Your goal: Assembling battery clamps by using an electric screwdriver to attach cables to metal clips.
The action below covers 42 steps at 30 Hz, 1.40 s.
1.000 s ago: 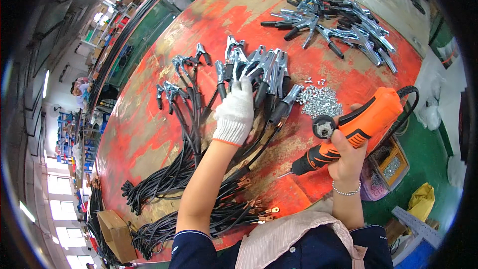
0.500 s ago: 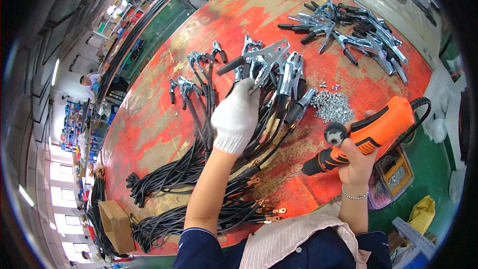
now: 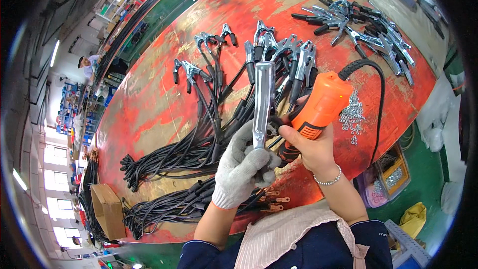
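Observation:
My left hand (image 3: 239, 172), in a white knit glove, is closed round the lower end of a silver metal spring clamp (image 3: 263, 99), which points away from me. My bare right hand (image 3: 314, 150) grips an orange electric screwdriver (image 3: 324, 97) by its body. The tool's front end is turned toward the clamp's lower end, and its tip is hidden behind the gloved fingers. Just beyond my hands lie several clamps (image 3: 303, 65) fitted to black cables (image 3: 164, 165). A bundle of cables with copper lugs (image 3: 275, 203) lies close to me.
Loose clamps (image 3: 368, 27) are heaped at the far right of the red, worn table (image 3: 164, 104). Small metal nuts (image 3: 352, 117) lie right of the screwdriver, whose black cord (image 3: 382, 104) loops past them. A cardboard box (image 3: 107, 209) stands front left; a parts tray (image 3: 396, 177) sits right.
My left hand has drawn the clamp back toward me and turned it lengthwise. My right hand has swung the screwdriver left, bringing its front end up to the clamp.

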{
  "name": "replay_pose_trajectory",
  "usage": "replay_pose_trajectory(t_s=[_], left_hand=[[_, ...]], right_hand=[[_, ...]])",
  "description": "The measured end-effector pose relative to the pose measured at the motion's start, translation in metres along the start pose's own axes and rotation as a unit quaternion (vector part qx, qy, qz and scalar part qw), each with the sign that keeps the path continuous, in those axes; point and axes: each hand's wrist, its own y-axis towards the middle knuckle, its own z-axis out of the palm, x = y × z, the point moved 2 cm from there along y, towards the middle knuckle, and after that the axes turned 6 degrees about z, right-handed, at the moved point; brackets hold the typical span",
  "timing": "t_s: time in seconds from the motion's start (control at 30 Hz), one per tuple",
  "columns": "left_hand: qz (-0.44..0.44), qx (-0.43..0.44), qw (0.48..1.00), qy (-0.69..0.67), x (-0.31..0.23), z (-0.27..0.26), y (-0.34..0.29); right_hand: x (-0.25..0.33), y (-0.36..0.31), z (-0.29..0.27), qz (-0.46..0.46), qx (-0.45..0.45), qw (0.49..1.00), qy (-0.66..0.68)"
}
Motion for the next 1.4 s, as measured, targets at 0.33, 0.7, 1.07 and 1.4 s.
replay_pose_trajectory(t_s=[0.33,0.7,1.07,1.4], left_hand=[[-0.042,0.066,0.996,-0.043,-0.001,0.002,0.003],[0.012,0.020,1.000,-0.020,0.010,0.007,0.019],[0.039,-0.002,0.999,-0.007,0.028,0.009,0.034],[0.067,-0.033,0.996,0.045,0.023,0.015,0.033]], right_hand=[[0.002,-0.005,0.004,0.019,0.060,0.998,0.002],[0.052,-0.021,-0.007,-0.191,-0.037,0.978,-0.073],[0.107,-0.040,-0.015,-0.434,0.031,0.890,0.136],[0.102,-0.039,-0.008,-0.475,0.005,0.874,0.101]])
